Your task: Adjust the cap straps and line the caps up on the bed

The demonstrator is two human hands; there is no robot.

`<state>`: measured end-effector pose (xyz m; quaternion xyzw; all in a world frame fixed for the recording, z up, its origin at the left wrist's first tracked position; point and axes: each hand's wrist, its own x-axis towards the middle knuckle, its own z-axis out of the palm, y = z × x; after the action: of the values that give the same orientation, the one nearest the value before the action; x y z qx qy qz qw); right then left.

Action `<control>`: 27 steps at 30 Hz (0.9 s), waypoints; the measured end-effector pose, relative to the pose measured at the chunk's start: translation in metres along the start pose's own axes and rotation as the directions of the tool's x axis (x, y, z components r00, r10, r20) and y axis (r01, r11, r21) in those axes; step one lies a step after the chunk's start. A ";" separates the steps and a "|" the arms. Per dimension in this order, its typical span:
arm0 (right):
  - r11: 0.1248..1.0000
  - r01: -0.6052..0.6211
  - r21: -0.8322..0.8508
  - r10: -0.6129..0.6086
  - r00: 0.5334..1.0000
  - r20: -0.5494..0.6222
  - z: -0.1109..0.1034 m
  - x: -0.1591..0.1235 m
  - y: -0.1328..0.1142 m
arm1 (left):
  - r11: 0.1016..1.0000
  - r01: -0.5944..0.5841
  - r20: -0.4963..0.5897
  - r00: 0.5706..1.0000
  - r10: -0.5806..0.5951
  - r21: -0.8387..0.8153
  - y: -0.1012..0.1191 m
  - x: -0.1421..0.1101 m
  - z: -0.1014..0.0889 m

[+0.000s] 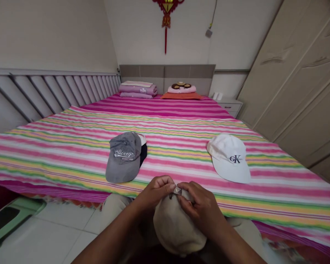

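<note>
A beige cap [178, 223] rests over my lap with its back strap turned up toward the bed. At the strap sits a small metal buckle [177, 190]. My left hand [161, 189] pinches the strap end beside the buckle, thumb against fingers. From the other side, my right hand [199, 205] grips the buckle and the cap's edge between thumb and fingers. Ahead on the left lies a grey cap [124, 156] with white lettering, partly covering a dark and white cap [143, 152]. A white cap [229, 157] with dark letters lies on the right.
The bed [176, 146] has a striped sheet. Folded purple bedding [137, 90] and a pink and orange stack [181, 91] lie by the headboard [189, 75]. A metal railing [66, 91] runs along the left. A green stool [19, 216] stands at lower left.
</note>
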<state>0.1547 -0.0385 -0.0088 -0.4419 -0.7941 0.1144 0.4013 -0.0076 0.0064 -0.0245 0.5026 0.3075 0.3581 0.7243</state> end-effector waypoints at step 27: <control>0.760 -0.396 0.515 0.274 0.914 0.299 -0.033 0.033 0.006 | 0.998 -0.055 0.118 0.992 0.055 -0.001 0.042 0.018 0.003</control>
<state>0.1726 -0.0145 0.0272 -0.4240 -0.6685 0.4595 0.4027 -0.0042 0.0303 0.0143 0.5320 0.2509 0.3472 0.7303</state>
